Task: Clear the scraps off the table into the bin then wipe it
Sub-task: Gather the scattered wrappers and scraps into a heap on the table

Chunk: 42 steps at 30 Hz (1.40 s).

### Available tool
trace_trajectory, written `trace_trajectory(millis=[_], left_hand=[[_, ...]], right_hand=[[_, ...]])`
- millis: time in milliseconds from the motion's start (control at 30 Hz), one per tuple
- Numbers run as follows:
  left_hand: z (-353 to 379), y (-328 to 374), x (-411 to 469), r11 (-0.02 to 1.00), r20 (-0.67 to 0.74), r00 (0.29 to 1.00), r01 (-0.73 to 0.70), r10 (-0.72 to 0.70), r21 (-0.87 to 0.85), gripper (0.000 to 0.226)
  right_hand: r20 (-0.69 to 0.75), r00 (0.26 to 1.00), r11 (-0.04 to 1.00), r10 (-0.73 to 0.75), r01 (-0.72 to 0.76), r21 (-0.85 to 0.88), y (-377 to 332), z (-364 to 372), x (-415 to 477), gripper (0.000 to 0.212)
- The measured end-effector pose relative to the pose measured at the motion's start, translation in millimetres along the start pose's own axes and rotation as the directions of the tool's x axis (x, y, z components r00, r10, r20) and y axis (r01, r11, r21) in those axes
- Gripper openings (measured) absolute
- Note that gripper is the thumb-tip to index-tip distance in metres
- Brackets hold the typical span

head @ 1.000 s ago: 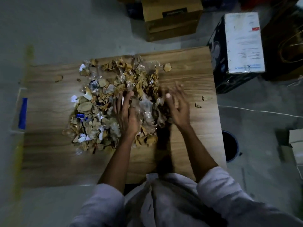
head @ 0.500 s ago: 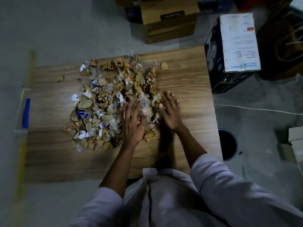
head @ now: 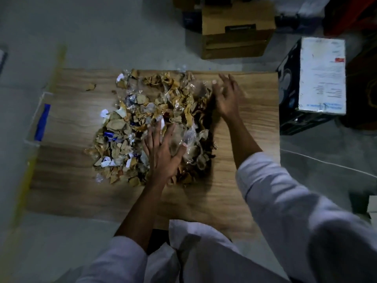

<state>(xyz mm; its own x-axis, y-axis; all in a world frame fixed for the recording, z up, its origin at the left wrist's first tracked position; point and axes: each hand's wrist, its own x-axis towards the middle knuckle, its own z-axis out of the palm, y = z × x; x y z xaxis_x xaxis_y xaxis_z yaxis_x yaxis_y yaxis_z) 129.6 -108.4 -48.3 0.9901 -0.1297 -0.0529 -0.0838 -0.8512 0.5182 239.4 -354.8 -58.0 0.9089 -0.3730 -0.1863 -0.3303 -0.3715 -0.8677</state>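
A heap of scraps [head: 146,121], brown cardboard bits, clear plastic and white and blue paper, covers the middle of the wooden table [head: 255,123]. My left hand [head: 163,154] lies flat on the near right part of the heap, fingers straight and spread. My right hand [head: 227,97] stands at the heap's far right edge, fingers straight, motion-blurred. A single brown scrap [head: 90,86] lies apart at the far left. The bin is hidden behind my right sleeve.
A brown cardboard box [head: 236,27] sits on the floor beyond the table. A black box with a white label [head: 312,78] stands right of the table. A white cable [head: 326,162] runs across the floor at right. Blue tape [head: 42,122] marks the left.
My right hand has moved from the near right side of the heap up to its far right corner. My left hand stays pressed on the scraps. The bin has dropped out of sight.
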Motion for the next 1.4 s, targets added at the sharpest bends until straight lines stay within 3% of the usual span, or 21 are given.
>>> trace_trajectory(millis=[200,267,333,400,567,633,733,833,967,1100,1133,1233,1300,1400], left_hand=[[-7,-11,2,0.976,0.091,0.974,0.213,-0.208,-0.045,0.088],[-11,-11,-2,0.968,0.101,0.969,0.235,-0.226,-0.084,0.086],[-14,-14,-4,0.960,0.116,0.966,0.245,-0.230,-0.137,0.087],[-15,-19,-4,0.951,0.135,0.967,0.240,-0.216,-0.194,0.089],[-21,-31,-5,0.938,0.101,0.977,0.209,-0.188,-0.278,0.088],[-24,-37,-5,0.938,0.103,0.979,0.200,-0.177,-0.285,0.088],[-28,-42,-6,0.940,0.150,0.975,0.203,-0.166,-0.273,0.085],[-34,-49,-5,0.956,0.191,0.975,0.158,-0.112,-0.248,0.084],[-39,-68,2,0.954,0.231,0.972,0.110,-0.045,-0.278,0.077],[-51,-79,7,0.966,0.307,0.951,0.044,0.038,-0.257,0.077],[-56,-81,8,0.968,0.302,0.950,0.006,0.073,-0.252,0.075],[-69,-90,7,0.958,0.230,0.952,-0.145,0.204,-0.249,0.070],[-69,-97,1,0.932,0.204,0.924,-0.274,0.324,-0.237,0.068],[-65,-102,-2,0.897,0.264,0.865,-0.365,0.426,-0.252,0.066]], right_hand=[[0.242,0.967,0.962,0.076,-0.008,-0.272,7,34,46,0.070],[0.328,0.943,0.965,0.052,0.037,-0.260,7,47,33,0.074],[0.378,0.926,0.978,-0.010,0.088,-0.189,8,57,14,0.059],[0.387,0.920,0.987,-0.067,0.116,-0.106,11,66,-7,0.046],[0.358,0.934,0.992,-0.009,-0.037,0.122,-6,69,-58,0.042],[0.315,0.949,0.984,-0.027,-0.030,0.174,-17,70,-77,0.042],[0.304,0.948,0.995,-0.100,0.098,0.020,-20,82,-101,0.047],[0.381,0.921,0.980,-0.076,0.140,-0.144,-27,91,-113,0.051],[0.179,0.966,0.972,-0.186,0.207,-0.107,-50,89,-118,0.048],[0.378,0.908,0.935,-0.183,0.279,-0.218,-60,107,-131,0.049],[0.338,0.925,0.943,-0.173,0.255,-0.213,-62,106,-134,0.048],[0.007,0.992,0.990,-0.125,0.125,-0.061,-71,84,-155,0.045],[-0.192,0.978,0.997,-0.077,0.080,0.008,-63,70,-184,0.041],[-0.399,0.917,0.999,0.019,-0.032,-0.026,-32,69,-244,0.045]])
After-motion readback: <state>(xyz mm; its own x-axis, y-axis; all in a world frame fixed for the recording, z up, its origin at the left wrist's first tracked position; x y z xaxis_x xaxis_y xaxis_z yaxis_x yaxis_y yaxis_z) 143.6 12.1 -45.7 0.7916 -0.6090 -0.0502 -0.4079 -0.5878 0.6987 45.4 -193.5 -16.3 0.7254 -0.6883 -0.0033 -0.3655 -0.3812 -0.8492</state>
